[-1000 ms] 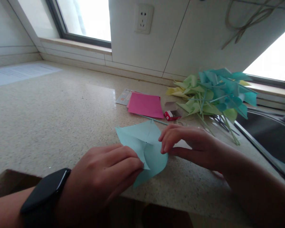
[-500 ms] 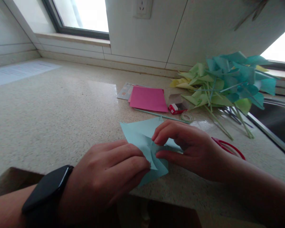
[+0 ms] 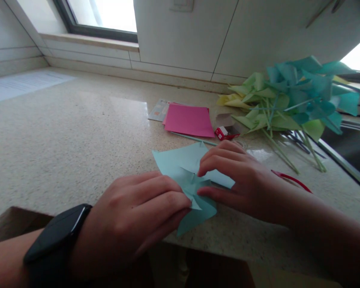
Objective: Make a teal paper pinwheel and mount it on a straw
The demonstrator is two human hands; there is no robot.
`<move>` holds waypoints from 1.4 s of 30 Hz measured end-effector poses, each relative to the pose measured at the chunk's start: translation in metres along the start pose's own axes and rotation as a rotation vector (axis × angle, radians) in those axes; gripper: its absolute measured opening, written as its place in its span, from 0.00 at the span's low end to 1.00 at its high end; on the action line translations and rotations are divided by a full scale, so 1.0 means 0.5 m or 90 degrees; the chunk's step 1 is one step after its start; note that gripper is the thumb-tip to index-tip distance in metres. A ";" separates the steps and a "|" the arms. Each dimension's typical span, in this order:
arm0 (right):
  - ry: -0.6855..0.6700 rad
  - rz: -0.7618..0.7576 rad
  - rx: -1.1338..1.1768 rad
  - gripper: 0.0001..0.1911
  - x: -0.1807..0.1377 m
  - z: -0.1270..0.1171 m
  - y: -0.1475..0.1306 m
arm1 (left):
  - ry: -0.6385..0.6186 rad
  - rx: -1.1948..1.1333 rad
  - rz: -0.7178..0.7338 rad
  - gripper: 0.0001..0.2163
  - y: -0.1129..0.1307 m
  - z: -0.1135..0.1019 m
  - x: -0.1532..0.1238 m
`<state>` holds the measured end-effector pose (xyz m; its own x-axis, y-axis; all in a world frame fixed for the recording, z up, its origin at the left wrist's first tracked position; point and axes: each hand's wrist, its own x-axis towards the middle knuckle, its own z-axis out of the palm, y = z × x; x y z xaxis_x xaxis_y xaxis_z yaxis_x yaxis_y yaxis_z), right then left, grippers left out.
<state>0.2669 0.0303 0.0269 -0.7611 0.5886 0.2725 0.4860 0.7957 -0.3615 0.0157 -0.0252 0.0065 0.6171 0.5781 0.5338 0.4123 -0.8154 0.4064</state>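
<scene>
A light blue paper square [image 3: 180, 162], partly folded toward its middle, lies near the counter's front edge. My left hand [image 3: 138, 214], with a black watch on its wrist, has its fingers closed and pinches the paper's folded corners at the centre. My right hand [image 3: 240, 180] presses on the paper from the right, its fingers curled, fingertips and thumb at the centre folds. The lower part of the sheet is hidden under my left hand.
A pink paper stack [image 3: 188, 120] lies behind on the speckled counter [image 3: 78, 132], with a thin green stick [image 3: 195, 139] and a small red box [image 3: 225, 132]. A pile of green and teal paper pinwheels [image 3: 288, 100] sits at the right; red scissors [image 3: 291, 179] lie beside my right wrist.
My right hand has moved left onto the paper and brought another flap to the centre. The left hand stays pinching the middle. The view has tilted slightly downward.
</scene>
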 end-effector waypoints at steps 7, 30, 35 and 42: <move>-0.111 0.037 0.027 0.09 -0.001 -0.013 -0.003 | -0.008 -0.003 -0.015 0.04 -0.001 0.000 -0.001; 0.029 0.015 0.166 0.04 0.000 0.009 -0.034 | 0.001 0.019 -0.001 0.04 0.002 -0.001 0.007; 0.035 -0.004 0.164 0.04 -0.002 0.008 -0.036 | 0.005 0.013 -0.008 0.03 0.002 -0.002 -0.001; 0.034 -0.012 0.161 0.03 -0.004 0.003 -0.038 | 0.011 0.016 -0.007 0.03 0.003 0.001 0.004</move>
<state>0.2583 0.0139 0.0319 -0.7419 0.5857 0.3264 0.3435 0.7501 -0.5652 0.0180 -0.0251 0.0077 0.6013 0.5869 0.5422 0.4360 -0.8096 0.3929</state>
